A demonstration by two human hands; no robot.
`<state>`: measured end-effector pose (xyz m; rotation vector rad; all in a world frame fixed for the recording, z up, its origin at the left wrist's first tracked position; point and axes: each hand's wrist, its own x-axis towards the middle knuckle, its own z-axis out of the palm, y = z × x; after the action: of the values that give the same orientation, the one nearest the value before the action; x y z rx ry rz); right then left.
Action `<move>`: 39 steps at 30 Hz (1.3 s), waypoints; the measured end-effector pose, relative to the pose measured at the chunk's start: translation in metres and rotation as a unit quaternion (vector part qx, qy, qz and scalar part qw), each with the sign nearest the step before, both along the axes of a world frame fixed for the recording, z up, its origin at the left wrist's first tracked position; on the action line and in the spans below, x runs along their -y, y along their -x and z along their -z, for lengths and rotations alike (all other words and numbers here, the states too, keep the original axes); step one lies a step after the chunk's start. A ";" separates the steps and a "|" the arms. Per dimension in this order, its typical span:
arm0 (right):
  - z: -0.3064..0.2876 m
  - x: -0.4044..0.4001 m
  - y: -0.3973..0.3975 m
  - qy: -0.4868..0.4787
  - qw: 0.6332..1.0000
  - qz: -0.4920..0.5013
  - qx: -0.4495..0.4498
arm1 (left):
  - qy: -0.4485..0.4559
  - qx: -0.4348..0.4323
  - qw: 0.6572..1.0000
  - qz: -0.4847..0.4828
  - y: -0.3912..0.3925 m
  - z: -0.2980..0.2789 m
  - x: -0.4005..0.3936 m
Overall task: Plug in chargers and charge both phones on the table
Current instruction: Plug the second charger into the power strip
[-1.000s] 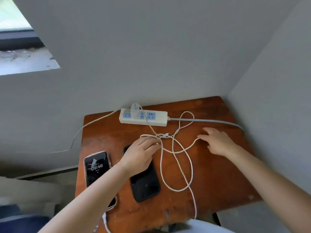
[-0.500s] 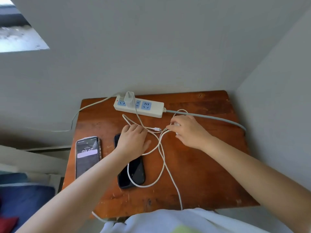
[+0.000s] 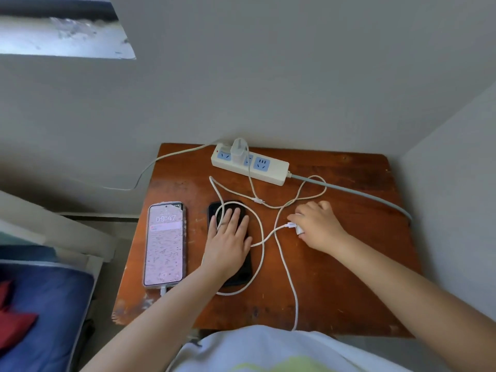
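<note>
Your left hand (image 3: 228, 238) lies flat, fingers spread, on the black-screened phone (image 3: 230, 245) at the middle of the brown wooden worktop (image 3: 349, 264). Left of that phone lies the lit phone in a clear case (image 3: 165, 244), a cable in its near end. Right of the black phone, your right hand (image 3: 318, 226) closes on a small white charger plug (image 3: 299, 229). Beyond the black phone sits the white power strip (image 3: 251, 164), one white charger (image 3: 239, 151) plugged in.

The lit phone (image 3: 164, 244) screen reads "09:47".
</note>
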<state>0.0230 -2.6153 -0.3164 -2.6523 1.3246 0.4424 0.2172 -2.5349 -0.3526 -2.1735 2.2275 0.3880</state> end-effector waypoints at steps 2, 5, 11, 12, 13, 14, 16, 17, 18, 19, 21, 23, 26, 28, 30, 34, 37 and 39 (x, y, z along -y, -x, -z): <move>-0.007 0.004 -0.004 0.016 1.000 -0.021 -0.011 | 0.037 -0.001 0.999 0.034 -0.003 -0.008 0.001; -0.020 0.017 -0.007 0.046 0.998 -0.031 0.036 | 0.125 0.013 0.988 0.093 -0.006 -0.023 0.004; -0.044 0.049 -0.023 0.077 0.991 -0.040 0.103 | 0.054 -0.027 0.994 -0.086 -0.015 -0.020 0.027; -0.044 0.052 -0.027 0.070 0.991 -0.046 0.100 | 0.045 -0.041 0.994 -0.093 -0.013 -0.019 0.028; -0.044 0.055 -0.030 0.060 0.992 -0.048 0.100 | 0.042 -0.063 0.993 -0.096 -0.011 -0.018 0.027; -0.044 0.058 -0.033 0.048 0.992 -0.041 0.107 | 0.040 -0.081 0.991 -0.098 -0.010 -0.017 0.026; -0.045 0.063 -0.037 0.006 0.989 -0.003 0.149 | 0.040 -0.113 0.987 -0.110 -0.011 -0.014 0.021; -0.046 0.066 -0.039 -0.019 0.984 0.017 0.176 | 0.035 -0.127 0.985 -0.110 -0.012 -0.012 0.020; -0.046 0.069 -0.041 -0.044 0.978 0.034 0.199 | 0.027 -0.132 0.986 -0.100 -0.014 -0.011 0.019; -0.048 0.072 -0.042 -0.065 0.973 0.046 0.216 | 0.021 -0.124 0.989 -0.083 -0.015 -0.008 0.018; -0.051 0.077 -0.045 -0.086 0.968 0.055 0.230 | 0.010 -0.094 0.994 -0.056 -0.014 -0.004 0.017; -0.053 0.082 -0.046 -0.088 0.961 0.065 0.255 | 0.003 -0.079 0.995 -0.059 -0.012 -0.001 0.017; -0.051 0.088 -0.048 -0.063 0.965 0.073 0.246 | -0.005 -0.085 0.993 -0.082 -0.008 0.002 0.017; -0.047 0.092 -0.046 -0.055 0.973 0.063 0.217 | -0.005 -0.085 0.993 -0.077 -0.006 0.003 0.018; -0.045 0.095 -0.043 -0.092 0.963 0.090 0.235 | -0.003 -0.083 0.994 -0.073 -0.006 0.005 0.018; -0.044 0.096 -0.041 -0.211 0.905 0.190 0.315 | -0.010 -0.079 0.995 -0.067 -0.006 0.007 0.017; -0.042 0.092 -0.046 -0.269 0.847 0.279 0.364 | -0.012 -0.057 0.997 -0.051 -0.008 0.009 0.014; -0.044 0.090 -0.054 -0.349 0.731 0.375 0.451 | -0.005 -0.044 0.998 -0.044 -0.011 0.010 0.012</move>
<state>0.0772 -2.7057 -0.2729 -1.2006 1.3104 -0.3776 0.2279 -2.5471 -0.3630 -2.2990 2.1708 0.5044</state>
